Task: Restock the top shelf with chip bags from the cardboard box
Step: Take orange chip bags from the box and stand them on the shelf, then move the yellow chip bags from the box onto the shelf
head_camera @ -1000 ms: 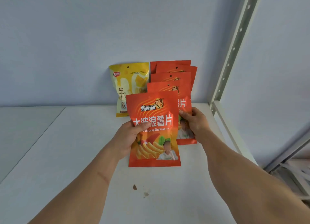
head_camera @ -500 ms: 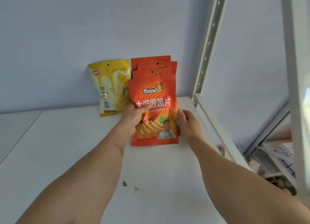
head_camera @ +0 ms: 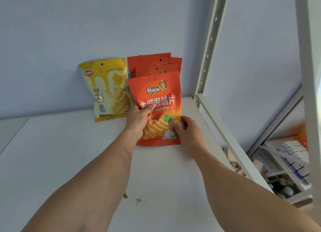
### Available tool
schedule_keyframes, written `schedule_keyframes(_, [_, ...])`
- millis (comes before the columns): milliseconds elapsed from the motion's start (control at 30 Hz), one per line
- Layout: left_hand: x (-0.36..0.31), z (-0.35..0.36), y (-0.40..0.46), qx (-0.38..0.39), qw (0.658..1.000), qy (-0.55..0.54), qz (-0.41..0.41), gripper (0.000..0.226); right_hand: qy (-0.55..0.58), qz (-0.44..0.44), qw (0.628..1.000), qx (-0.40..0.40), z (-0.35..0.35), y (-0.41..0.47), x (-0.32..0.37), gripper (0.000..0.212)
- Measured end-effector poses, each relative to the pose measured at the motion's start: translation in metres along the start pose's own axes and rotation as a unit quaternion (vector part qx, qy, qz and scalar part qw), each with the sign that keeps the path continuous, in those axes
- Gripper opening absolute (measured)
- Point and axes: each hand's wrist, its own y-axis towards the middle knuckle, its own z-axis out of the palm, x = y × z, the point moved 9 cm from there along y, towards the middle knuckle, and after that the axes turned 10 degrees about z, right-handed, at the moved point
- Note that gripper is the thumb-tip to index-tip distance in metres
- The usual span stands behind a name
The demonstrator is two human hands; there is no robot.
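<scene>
White shelf board (head_camera: pixel 52 162) nearest, flat and matte, with two small brown specks (head_camera: pixel 137 199) close to the front edge and a seam line running off at far left. Two bare forearms reaching in from below across that board. Left hand (head_camera: pixel 139 120) gripping the left edge of the front orange chip bag (head_camera: pixel 156 99), thumb pressed on the printed face, fingers hidden behind. Right hand (head_camera: pixel 187 132) pinching the same bag at its lower right corner, thumb on the front, fingers curled round the edge. Bag upright, bottom seam resting on the board, leaning slightly back. Directly behind, a row of more orange bags (head_camera: pixel 156 63) stacked front to back, only their top strips and hang holes showing, the rearmost against the pale blue wall (head_camera: pixel 86 23). Just left of the row, touching it, a yellow snack bag (head_camera: pixel 106 89) standing tilted against the same wall. At right, a white perforated upright post (head_camera: pixel 210 40) meeting the shelf's side rail (head_camera: pixel 225 136), a diagonal brace beyond. Past the rail and lower down, blurred: white and blue boxes (head_camera: pixel 293 155) stacked on a lower shelf, and round can tops (head_camera: pixel 284 190) beneath them.
</scene>
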Motion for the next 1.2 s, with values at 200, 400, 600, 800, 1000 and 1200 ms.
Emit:
schedule_keyframes(200, [-0.023, -0.017, -0.017, -0.006, 0.999, 0.037, 0.021, 0.058, 0.047, 0.021, 0.998, 0.033, -0.010, -0.017, 0.006, 0.067])
schedule_keyframes(400, [-0.067, -0.069, -0.104, -0.088, 0.883, 0.453, 0.092, 0.050, -0.224, -0.101, 0.967, -0.059, -0.029, -0.081, 0.023, 0.055])
schedule_keyframes(600, [-0.054, -0.094, -0.252, 0.064, 0.598, 0.775, 0.192, 0.026, -0.423, -0.389, 0.819, 0.004, 0.024, -0.206, 0.037, 0.036])
schedule_keyframes(800, [-0.053, -0.157, -0.387, 0.065, 0.575, 0.804, 0.138, 0.031, -0.416, -0.515, 0.745, 0.082, 0.080, -0.340, 0.027, 0.028])
schedule_keyframes(1000, [-0.066, -0.244, -0.508, 0.003, 0.572, 0.820, 0.035, 0.031, -0.420, -0.583, 0.680, 0.142, 0.131, -0.466, 0.025, 0.023])
schedule_keyframes(1200, [-0.069, -0.339, -0.642, -0.047, 0.585, 0.808, -0.057, 0.022, -0.406, -0.629, 0.633, 0.194, 0.189, -0.608, 0.011, 0.022])
